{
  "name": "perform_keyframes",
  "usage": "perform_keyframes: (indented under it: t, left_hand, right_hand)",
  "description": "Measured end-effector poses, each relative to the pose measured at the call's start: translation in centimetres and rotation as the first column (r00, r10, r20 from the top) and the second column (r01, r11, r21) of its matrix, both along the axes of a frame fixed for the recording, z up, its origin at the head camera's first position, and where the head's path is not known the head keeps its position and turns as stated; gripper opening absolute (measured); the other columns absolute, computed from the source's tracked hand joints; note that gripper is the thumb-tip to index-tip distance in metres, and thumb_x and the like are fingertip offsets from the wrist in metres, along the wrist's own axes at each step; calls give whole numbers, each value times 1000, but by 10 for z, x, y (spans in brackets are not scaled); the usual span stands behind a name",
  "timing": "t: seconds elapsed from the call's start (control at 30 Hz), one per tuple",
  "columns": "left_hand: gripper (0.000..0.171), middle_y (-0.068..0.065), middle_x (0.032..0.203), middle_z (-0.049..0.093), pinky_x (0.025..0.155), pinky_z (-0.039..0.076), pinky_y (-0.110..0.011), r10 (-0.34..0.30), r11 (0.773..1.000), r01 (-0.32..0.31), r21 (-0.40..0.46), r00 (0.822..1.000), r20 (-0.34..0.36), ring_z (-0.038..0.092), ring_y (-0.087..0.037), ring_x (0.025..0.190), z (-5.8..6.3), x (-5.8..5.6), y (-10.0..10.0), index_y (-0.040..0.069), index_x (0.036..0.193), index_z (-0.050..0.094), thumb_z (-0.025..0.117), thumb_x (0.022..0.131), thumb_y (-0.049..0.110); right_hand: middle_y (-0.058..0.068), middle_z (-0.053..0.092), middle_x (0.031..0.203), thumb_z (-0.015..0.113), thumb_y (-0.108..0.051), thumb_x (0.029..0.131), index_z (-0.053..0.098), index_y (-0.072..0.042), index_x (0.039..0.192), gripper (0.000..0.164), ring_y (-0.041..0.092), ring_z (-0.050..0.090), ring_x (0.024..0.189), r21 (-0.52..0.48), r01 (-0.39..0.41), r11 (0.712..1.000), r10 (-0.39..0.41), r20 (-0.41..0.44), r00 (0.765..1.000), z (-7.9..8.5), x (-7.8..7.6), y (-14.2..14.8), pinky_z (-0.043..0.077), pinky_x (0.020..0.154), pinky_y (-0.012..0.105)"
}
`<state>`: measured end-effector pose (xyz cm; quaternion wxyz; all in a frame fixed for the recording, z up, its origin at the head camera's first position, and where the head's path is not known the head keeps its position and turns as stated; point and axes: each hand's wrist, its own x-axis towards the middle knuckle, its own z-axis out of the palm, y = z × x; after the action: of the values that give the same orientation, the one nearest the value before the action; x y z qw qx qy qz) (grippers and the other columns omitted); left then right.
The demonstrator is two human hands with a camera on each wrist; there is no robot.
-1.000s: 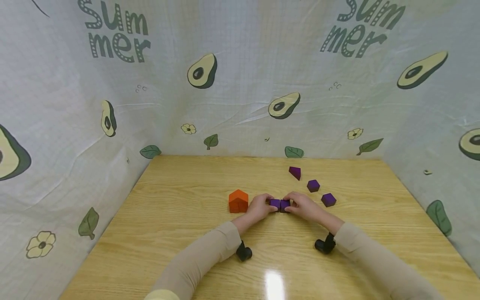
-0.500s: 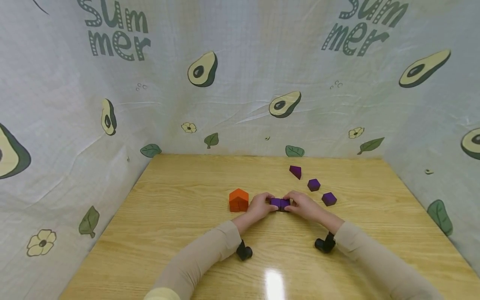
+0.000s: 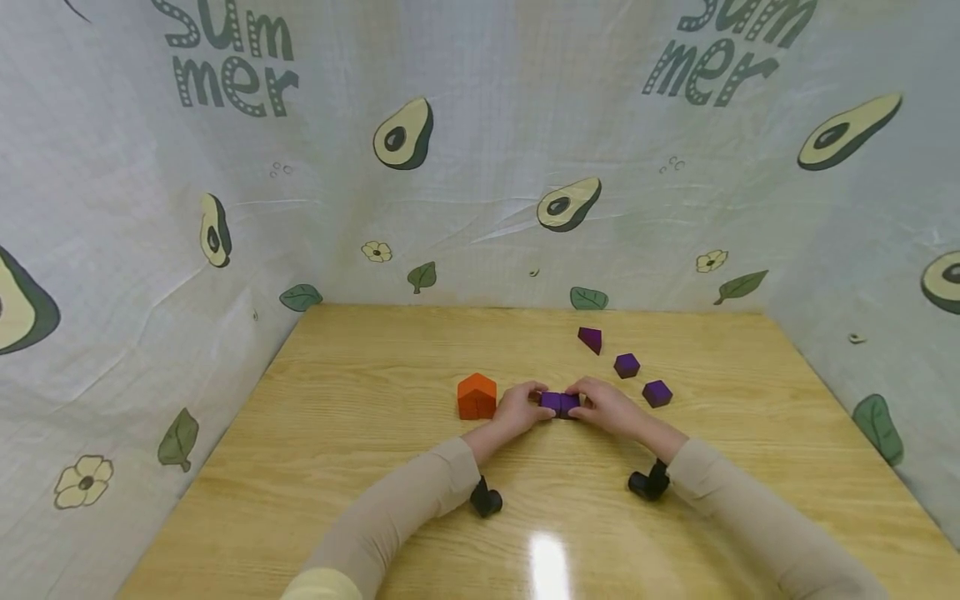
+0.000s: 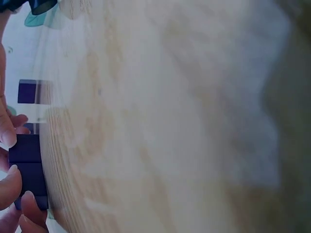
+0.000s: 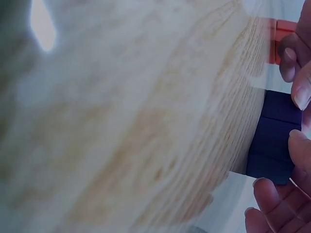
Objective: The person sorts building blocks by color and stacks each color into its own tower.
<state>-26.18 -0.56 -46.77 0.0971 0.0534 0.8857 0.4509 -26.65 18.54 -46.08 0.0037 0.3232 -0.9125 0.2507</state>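
In the head view, my left hand [image 3: 517, 408] pinches a purple block [image 3: 551, 403] between thumb and fingers. A second purple block [image 3: 571, 404] sits right beside it, pinched by my right hand [image 3: 603, 407]. The two blocks meet face to face on the wooden table [image 3: 360, 367]. Both wrist views show the joined dark blocks [image 5: 274, 133] resting on the tabletop, with fingertips at both ends. Just left of my left hand stands a small group of orange blocks [image 3: 477, 397] with a pointed top.
Loose purple blocks lie beyond my right hand: a wedge-shaped one [image 3: 591, 339] at the back, then a block [image 3: 627, 365] and another block [image 3: 657, 393] nearer. Black wrist cameras hang under the left wrist [image 3: 486, 498] and right wrist [image 3: 649, 482]. Printed cloth [image 3: 465, 167] walls the table.
The right purple block has straightened and sits more squarely against the left one. Both hands keep their hold. The whole view has shifted slightly upward.
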Motion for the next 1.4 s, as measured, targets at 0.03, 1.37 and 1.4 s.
perform_keyframes:
  t: [0.03, 1.37, 1.4]
  left_hand:
    - [39, -7, 105, 64, 77, 49, -31, 1, 1000, -1, 11, 1000, 6, 58, -18, 92, 0, 0, -1, 11, 116, 61, 72, 79, 17]
    - [29, -2, 93, 65, 57, 43, -20, -2, 999, 2, 38, 1000, 6, 54, -12, 75, 2, 5, 1, 9, 99, 63, 76, 74, 14]
    - [29, -2, 93, 65, 58, 43, -20, -3, 999, 3, 34, 1000, 3, 54, -11, 76, 2, 5, 1, 9, 99, 63, 77, 73, 14]
  right_hand:
    - [7, 60, 95, 66, -15, 84, 61, 0, 107, 27, 8, 48, 72, -2, 2, 1000, -2, 1, 1000, 0, 0, 0, 43, 63, 22]
    - [8, 61, 93, 66, -13, 84, 61, 1, 107, 27, 8, 49, 70, 4, 4, 1000, -4, 42, 999, 4, 4, 6, 43, 61, 21]
    - [8, 61, 93, 66, -14, 84, 61, 1, 107, 27, 8, 49, 70, 3, 6, 1000, -6, 48, 999, 4, 5, 6, 43, 61, 21]
